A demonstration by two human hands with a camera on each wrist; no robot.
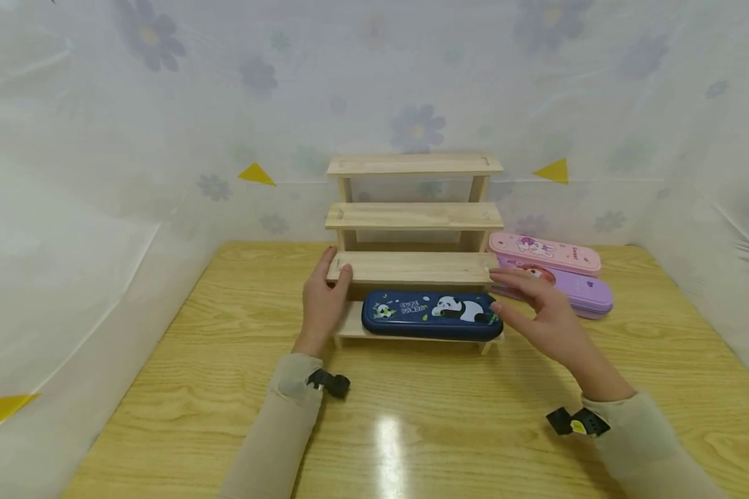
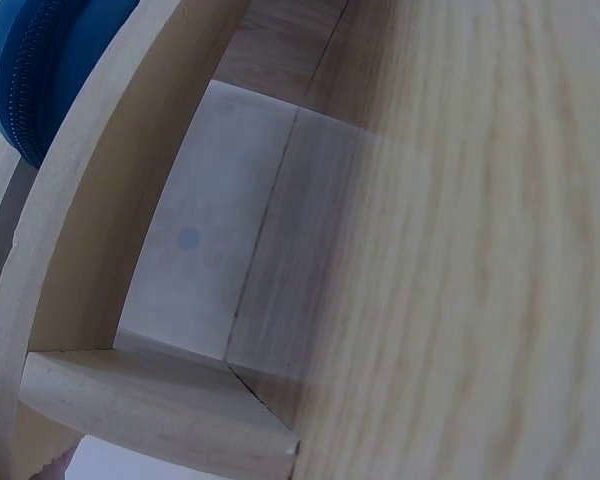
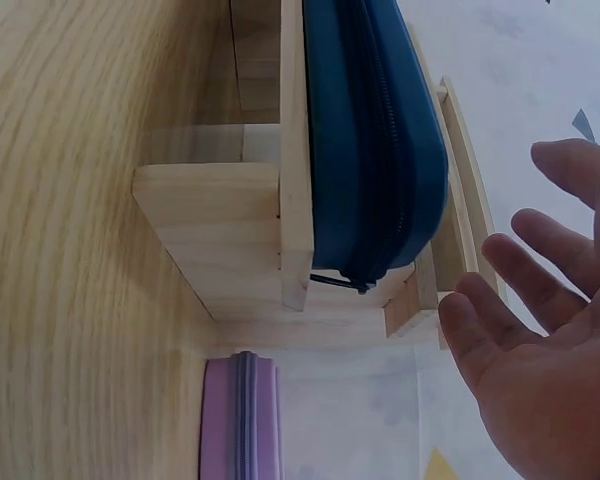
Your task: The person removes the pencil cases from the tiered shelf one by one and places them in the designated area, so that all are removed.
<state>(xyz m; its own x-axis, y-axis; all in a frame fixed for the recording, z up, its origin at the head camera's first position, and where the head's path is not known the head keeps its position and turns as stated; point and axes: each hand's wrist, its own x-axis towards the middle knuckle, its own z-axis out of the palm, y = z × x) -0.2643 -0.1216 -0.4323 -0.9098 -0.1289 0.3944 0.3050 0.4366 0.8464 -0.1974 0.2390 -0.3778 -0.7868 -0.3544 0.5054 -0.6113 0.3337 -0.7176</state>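
Observation:
A four-tier stepped wooden stand point(image 1: 415, 216) stands on the table. On its lowest tier lies a navy blue zipped pencil case point(image 1: 406, 329) with panda pictures and "Cute Panda" lettering. My left hand point(image 1: 326, 299) holds the left end of the second tier from the bottom, thumb on the board and fingers along its side. My right hand point(image 1: 546, 319) is beside the stand's right end, with fingers loosely extended and fingertips near the case. The right wrist view shows the pencil case point(image 3: 375, 150) end-on with its zipper pull, and the right hand point(image 3: 550, 310) spread beside it.
A pink pencil case point(image 1: 555, 255) with a rabbit print and a purple pencil case point(image 1: 583, 292) lie on the table right of the stand. Behind is a pale flowered curtain point(image 1: 349, 90). Yellow triangles point(image 1: 256, 174) mark the curtain.

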